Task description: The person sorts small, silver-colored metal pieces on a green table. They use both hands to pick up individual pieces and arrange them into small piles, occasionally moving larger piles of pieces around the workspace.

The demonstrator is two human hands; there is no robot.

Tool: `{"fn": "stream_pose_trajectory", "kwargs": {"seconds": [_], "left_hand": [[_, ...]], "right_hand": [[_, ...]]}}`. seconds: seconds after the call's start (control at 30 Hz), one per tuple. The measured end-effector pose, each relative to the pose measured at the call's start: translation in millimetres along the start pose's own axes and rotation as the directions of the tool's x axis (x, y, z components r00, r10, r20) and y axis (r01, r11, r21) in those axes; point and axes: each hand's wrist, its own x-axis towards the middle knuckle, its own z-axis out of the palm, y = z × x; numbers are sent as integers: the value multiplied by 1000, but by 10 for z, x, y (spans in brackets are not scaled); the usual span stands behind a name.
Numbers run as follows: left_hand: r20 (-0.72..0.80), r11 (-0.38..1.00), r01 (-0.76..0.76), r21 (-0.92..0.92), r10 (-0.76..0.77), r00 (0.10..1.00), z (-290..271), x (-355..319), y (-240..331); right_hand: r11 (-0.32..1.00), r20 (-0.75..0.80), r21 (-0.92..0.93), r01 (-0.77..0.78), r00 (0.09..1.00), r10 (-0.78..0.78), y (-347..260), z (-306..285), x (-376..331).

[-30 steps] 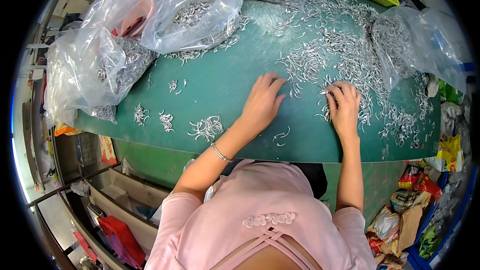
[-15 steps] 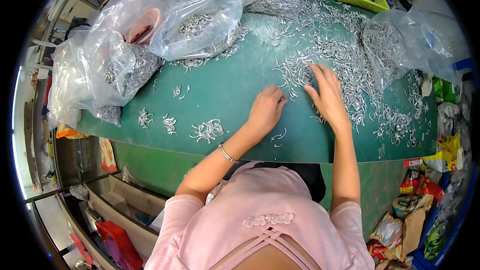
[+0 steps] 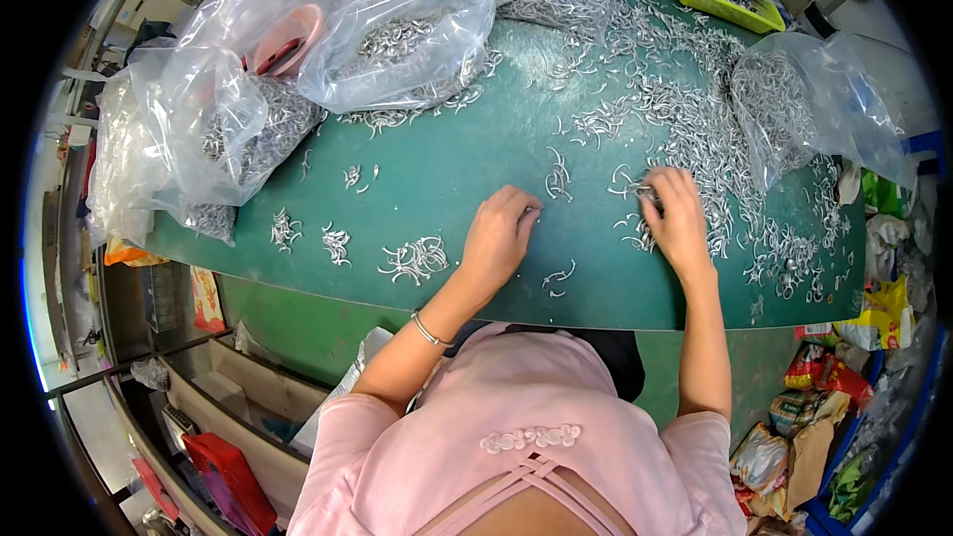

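Small curved silver metal pieces (image 3: 703, 134) lie in a wide loose pile on the green table's right half. At the pile's near left edge, my right hand (image 3: 679, 220) is curled, with several pieces between its thumb and fingers. My left hand (image 3: 499, 236) hovers over the table left of it, thumb and fingers pressed together; what they hold is too small to make out. Between and beyond my hands sits a small cluster of pieces (image 3: 558, 175), and a few loose pieces (image 3: 558, 278) lie near the front edge. Left of my left hand is a small heap (image 3: 414, 258).
Clear plastic bags of metal pieces (image 3: 397, 40) stand at the back left, with a pink bowl (image 3: 303, 22) among them. Another filled bag (image 3: 772, 109) rests at the right. A yellow-green basket (image 3: 730, 5) is at the far right. Two smaller heaps lie toward the left.
My right hand has drawn nearer and to the right, its fingers going from outstretched to curled around pieces. My left hand has moved left and nearer. A small cluster now lies apart from the pile.
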Motion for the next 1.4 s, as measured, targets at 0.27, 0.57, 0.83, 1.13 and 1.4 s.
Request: {"fn": "stream_pose_trajectory", "kwargs": {"seconds": [0.27, 0.57, 0.83, 1.13, 1.4], "left_hand": [[-20, 999, 40, -32, -41, 999, 24, -19, -17], [-56, 992, -2, 122, 9, 998, 20, -36, -98], [-219, 994, -3, 110, 27, 975, 41, 164, 156], [312, 993, -109, 52, 88, 946, 54, -303, 239], [258, 989, -149, -13, 147, 955, 25, -379, 190]], "right_hand": [[973, -163, -123, -195, 971, 175, -123, 136, 367], [964, 35, -212, -159, 985, 170, -250, 418, 637], [998, 337, 68, 1, 941, -24, -648, 249, 60], [993, 49, 120, -18, 999, 12, -456, 324, 576], [990, 198, 55, 128, 971, -137, -213, 433, 284]]}}
